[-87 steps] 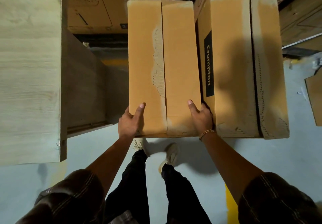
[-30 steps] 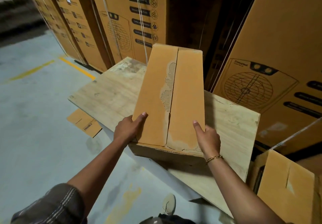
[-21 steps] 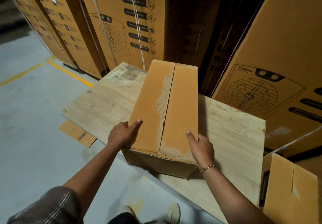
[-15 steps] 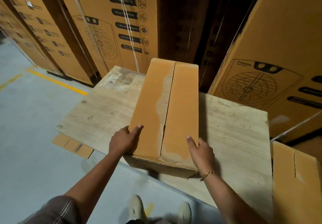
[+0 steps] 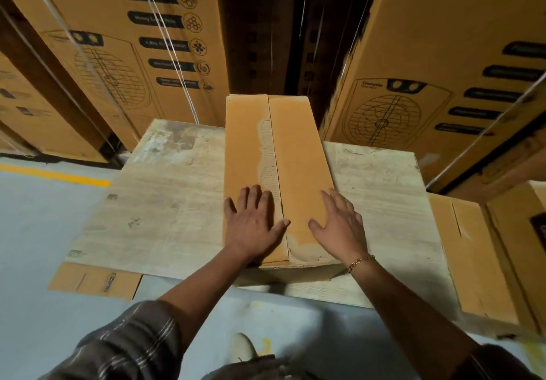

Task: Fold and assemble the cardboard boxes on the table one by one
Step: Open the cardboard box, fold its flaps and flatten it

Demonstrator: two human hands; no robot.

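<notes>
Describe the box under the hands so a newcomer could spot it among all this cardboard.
Find the pale wooden table in front of the tall printed cartons. The only box on it is long and closed, with the left hand and right hand flat on its near end. Unlike the cartons, its top is unprinted, with a torn strip beside its centre seam.

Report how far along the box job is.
Done: a side box sits right of the table; the box on the table has its flaps closed. In hand: left hand and right hand press flat on its top. Left: perhaps the flat cardboard on the floor.
</notes>
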